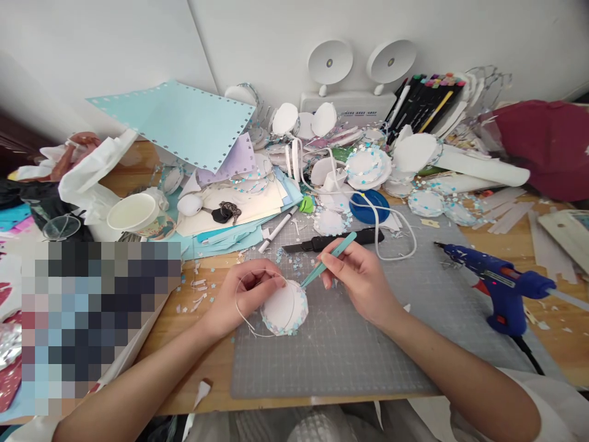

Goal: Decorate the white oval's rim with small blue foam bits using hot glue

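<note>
Our left hand (pixel 252 287) pinches the white disc (pixel 280 311), right hand (pixel 363 279) grips tweezers (pixel 327 260) at its rim; snagging the wire loop (pixel 251 329) beside our left could tilt it.

White wall (pixel 257 37), wooden table (pixel 216 362), twin-headed lamp (pixel 343 102)

Along the front edge of the surface (pixel 218 366) lies the cutting mat (pixel 350 362). Over its left part, the paper disc (pixel 278 307) sits between left hand (pixel 251 285) and right hand (pixel 361 279), the utility knife (pixel 308 245) behind. The glue gun (pixel 504 294) is at the mat's right edge, the paper cup (pixel 163 228) toward the surface's left.
</note>
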`<state>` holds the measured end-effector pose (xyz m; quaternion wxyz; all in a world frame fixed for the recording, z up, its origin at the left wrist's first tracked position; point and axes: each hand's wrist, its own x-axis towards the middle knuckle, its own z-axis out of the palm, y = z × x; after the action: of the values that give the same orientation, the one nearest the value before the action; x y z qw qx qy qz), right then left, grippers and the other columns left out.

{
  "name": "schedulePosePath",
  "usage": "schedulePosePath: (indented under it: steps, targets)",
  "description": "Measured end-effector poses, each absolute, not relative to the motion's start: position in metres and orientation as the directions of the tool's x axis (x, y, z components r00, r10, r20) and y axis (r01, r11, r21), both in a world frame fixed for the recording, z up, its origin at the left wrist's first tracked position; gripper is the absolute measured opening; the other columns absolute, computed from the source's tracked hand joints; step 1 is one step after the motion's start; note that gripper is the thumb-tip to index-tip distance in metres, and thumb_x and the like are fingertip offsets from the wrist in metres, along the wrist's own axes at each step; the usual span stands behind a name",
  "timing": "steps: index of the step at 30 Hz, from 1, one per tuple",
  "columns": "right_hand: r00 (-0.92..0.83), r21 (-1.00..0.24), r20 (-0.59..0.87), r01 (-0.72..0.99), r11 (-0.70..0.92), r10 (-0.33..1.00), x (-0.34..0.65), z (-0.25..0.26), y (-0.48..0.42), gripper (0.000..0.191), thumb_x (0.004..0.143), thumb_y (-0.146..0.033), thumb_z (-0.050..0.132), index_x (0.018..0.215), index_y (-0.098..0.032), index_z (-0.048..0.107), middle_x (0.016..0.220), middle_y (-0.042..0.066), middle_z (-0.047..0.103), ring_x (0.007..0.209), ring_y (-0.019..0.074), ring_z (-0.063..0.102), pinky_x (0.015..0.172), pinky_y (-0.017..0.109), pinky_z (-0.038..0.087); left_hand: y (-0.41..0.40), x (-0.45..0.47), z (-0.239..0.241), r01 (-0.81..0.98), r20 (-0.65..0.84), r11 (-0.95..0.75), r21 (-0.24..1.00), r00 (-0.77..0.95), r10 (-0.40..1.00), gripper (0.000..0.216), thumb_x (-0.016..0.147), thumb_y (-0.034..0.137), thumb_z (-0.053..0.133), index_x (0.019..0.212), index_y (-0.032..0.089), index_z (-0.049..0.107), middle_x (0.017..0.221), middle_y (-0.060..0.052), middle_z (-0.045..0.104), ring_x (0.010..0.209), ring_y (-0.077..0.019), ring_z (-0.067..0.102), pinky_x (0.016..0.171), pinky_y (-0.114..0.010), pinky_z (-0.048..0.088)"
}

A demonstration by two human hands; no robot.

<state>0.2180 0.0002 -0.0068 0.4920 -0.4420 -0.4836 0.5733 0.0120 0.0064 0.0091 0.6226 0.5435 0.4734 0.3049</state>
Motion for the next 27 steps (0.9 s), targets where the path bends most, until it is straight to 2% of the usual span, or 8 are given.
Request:
schedulePosePath:
  steps: [7,13,20,27]
  targets:
    - [-0.115,-0.973,-0.104,-0.196,-0.125,0.988,0.218,-0.004,0.0,0.019,0.081,-0.037,0.063,0.078,-0.019,0.058,0.064,-0.003,0.057,0.05,0.009,0.053,0.05,0.025,0.042,0.003,0.012,0.009,0.106,-0.265,0.243,0.964,0.369,0.891,0.021,0.078,0.032,0.064,0.07,0.013,0.059,0.061,0.0,0.053,0.054,-0.0084,0.044,0.048,-0.019,0.032]
    - [-0.026,-0.975,-0.087,-0.202,-0.09,0.996,0.216,-0.002,0.0,0.019,0.08,-0.036,0.065,0.078,-0.018,0.059,0.056,-0.004,0.053,0.049,0.0093,0.051,0.048,0.024,0.039,0.006,0.011,0.008,0.121,-0.275,0.248,0.961,0.352,0.895,0.023,0.077,0.035,0.064,0.07,0.013,0.06,0.062,0.0,0.052,0.055,-0.0091,0.045,0.048,-0.019,0.034]
    - [0.066,-0.964,-0.086,-0.258,-0.066,0.994,0.218,0.003,0.001,0.017,0.078,-0.035,0.066,0.077,-0.019,0.06,0.054,-0.004,0.052,0.047,0.0094,0.049,0.045,0.024,0.039,0.004,0.01,0.009,0.052,-0.253,0.253,0.966,0.39,0.886,0.019,0.077,0.031,0.065,0.07,0.013,0.061,0.06,0.001,0.054,0.053,-0.0076,0.045,0.047,-0.018,0.033]
    - [-0.017,-0.988,0.02,-0.154,0.017,1.0,0.219,-0.001,-0.005,0.012,0.081,-0.032,0.064,0.081,-0.02,0.061,0.064,-0.002,0.058,0.05,0.0097,0.053,0.049,0.025,0.043,0.005,0.011,0.009,0.095,-0.245,0.226,0.969,0.408,0.88,0.021,0.078,0.032,0.064,0.07,0.013,0.06,0.058,0.002,0.05,0.051,-0.0071,0.041,0.046,-0.018,0.029]
